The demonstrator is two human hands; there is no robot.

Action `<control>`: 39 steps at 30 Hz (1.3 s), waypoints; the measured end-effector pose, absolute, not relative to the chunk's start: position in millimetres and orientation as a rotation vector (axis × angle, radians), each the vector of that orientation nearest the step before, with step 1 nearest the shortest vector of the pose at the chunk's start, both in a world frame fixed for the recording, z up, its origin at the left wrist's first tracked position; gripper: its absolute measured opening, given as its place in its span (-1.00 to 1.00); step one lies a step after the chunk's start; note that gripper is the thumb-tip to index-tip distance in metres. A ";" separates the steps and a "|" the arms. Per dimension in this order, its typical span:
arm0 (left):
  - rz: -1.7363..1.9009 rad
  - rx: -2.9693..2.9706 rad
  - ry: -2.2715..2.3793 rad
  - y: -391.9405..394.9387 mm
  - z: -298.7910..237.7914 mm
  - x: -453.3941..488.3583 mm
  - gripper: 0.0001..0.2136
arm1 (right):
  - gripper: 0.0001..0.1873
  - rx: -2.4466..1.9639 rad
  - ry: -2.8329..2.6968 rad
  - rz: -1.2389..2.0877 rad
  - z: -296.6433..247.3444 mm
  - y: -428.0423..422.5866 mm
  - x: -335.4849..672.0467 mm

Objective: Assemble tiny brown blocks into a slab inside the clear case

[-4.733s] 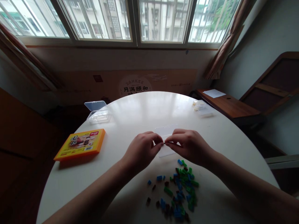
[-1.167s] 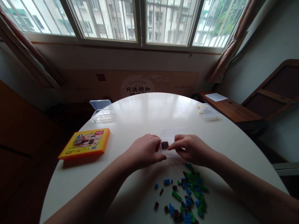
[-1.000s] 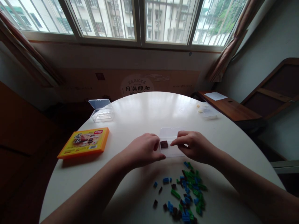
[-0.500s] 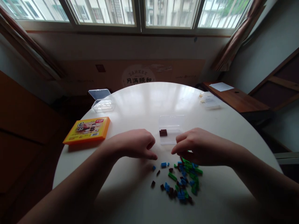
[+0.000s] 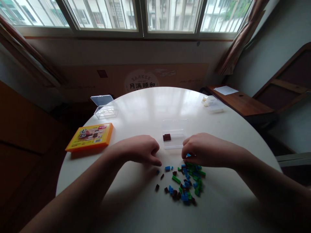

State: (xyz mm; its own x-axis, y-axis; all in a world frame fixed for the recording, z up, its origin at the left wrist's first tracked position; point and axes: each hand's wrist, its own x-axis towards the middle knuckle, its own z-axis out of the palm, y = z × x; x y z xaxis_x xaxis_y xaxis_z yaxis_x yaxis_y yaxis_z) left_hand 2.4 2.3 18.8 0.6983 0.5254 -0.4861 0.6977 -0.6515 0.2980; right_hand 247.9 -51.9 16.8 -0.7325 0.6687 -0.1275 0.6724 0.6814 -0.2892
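Observation:
A pile of small blue, green and brown bricks (image 5: 186, 183) lies on the white round table (image 5: 145, 110) close to me. My right hand (image 5: 202, 150) rests at the pile's far edge, fingers curled down onto the bricks; what they pinch is hidden. My left hand (image 5: 138, 150) lies on the table left of the pile, fingers curled, fingertip near a loose blue brick (image 5: 167, 168). Just beyond both hands stands a small open clear box (image 5: 178, 142) with a brown brick block (image 5: 166, 137) in it.
An orange flat box (image 5: 90, 137) lies at the table's left edge. An open clear box (image 5: 104, 108) stands at the back left, another clear box (image 5: 212, 104) at the back right. A wooden side table (image 5: 240, 103) with paper stands to the right.
Both hands left the small clear box, where the brown block now lies, and drew back to the brick pile. The right hand dropped onto the pile's far edge.

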 end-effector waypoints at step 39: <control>-0.560 2.600 0.996 -25.5 34.0 9.7 -0.67 | -0.83 1.209 2.985 -0.413 12.9 -49.2 243.8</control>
